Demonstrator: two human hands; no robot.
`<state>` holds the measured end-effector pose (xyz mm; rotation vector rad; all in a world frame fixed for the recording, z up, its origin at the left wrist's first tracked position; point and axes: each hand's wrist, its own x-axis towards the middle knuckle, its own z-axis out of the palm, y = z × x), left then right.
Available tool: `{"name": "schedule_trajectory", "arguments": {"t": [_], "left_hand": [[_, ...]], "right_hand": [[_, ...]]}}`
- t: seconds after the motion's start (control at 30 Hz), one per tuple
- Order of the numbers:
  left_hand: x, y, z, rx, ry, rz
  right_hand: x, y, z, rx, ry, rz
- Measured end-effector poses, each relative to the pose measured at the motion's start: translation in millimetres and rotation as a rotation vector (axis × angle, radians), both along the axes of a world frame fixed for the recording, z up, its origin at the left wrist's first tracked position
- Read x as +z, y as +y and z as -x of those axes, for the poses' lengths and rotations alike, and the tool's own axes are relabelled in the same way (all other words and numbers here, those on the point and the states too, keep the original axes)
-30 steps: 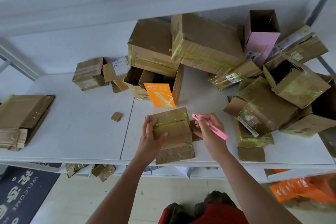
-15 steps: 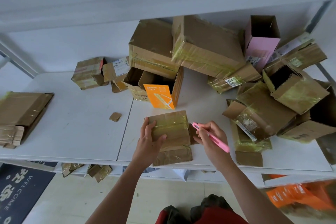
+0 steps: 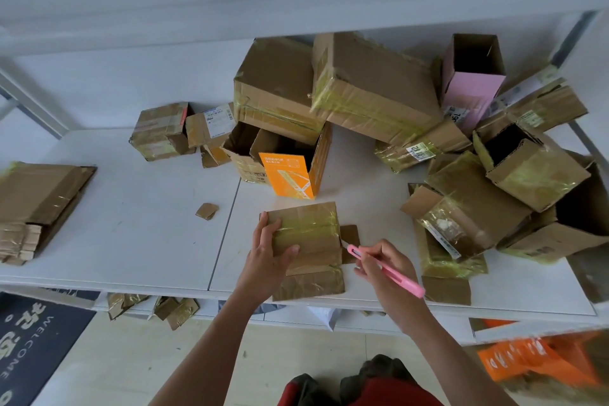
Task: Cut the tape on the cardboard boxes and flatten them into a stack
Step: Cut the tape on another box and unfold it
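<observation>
Flattened brown cardboard stack (image 3: 39,198): far left on white counter (image 3: 148,241). Small taped brown cardboard box (image 3: 306,237): counter's near edge, gripped by left hand (image 3: 267,260). Pink utility knife (image 3: 384,270): pinched in right hand (image 3: 384,269), tip at box's right edge.

I have just the one view, from the camera worn on the person's head, and it looks forward and steeply down. It sits close above the near edge of the white table (image 3: 138,241), so both forearms rise from the bottom of the frame to the left hand (image 3: 263,260) and right hand (image 3: 384,265). Their grip falls a little below the middle. Beyond the grip the wide lens takes in the table's far side and the pale wall, whose lines bow. Below the grip I see the floor and a dark doormat (image 3: 29,346) at lower left.
</observation>
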<state>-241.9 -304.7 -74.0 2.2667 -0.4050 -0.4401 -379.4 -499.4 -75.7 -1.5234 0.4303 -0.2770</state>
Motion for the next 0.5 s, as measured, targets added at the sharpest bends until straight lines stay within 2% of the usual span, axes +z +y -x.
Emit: {"name": "schedule_trajectory", "arguments": {"t": [0.07, 0.2, 0.33, 0.4, 0.5], "left_hand": [[2.0, -1.0, -0.7, 0.002, 0.039, 0.021], [8.5, -6.5, -3.1, 0.010, 0.083, 0.051], [21.5, -10.1, -9.6, -0.088, 0.045, 0.045], [29.7, -12.2, -11.2, -0.050, -0.011, -0.027], [37.3, -13.3, -8.5, 0.164, -0.027, -0.221]], "right_hand": [[7.4, -6.3, -0.9, -0.004, -0.008, 0.018], [29.8, -19.7, -25.8, -0.145, -0.137, 0.092], [38.7, -17.9, -63.8, -0.076, -0.120, 0.274], [29.0, -14.5, -76.5, -0.041, -0.101, 0.291], [9.9, -11.2, -76.7, -0.076, -0.103, 0.398]]}}
